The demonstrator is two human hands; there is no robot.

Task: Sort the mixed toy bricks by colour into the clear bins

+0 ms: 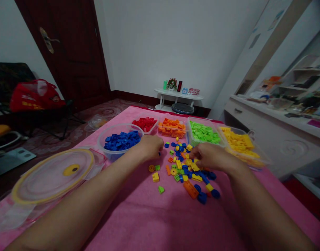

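A mixed pile of toy building bricks (184, 169) in blue, yellow, orange and green lies on the pink tablecloth. My left hand (151, 146) is curled shut beside the round tub of blue bricks (123, 141), with a bit of a blue building brick (159, 153) showing at its fingertips. Over the right side of the pile, my right hand (208, 156) has its fingers bent down among yellow bricks (194, 165); what it grips is partly hidden. A yellow brick (155, 177) and a green piece (161, 189) lie apart, nearer me.
Behind the pile stand clear boxes of red bricks (145, 123), orange bricks (172, 128), green bricks (203, 132) and yellow bricks (238, 143). Clear lids with a yellow rim (53, 176) lie at the left. A white cabinet (275, 122) stands right of the table.
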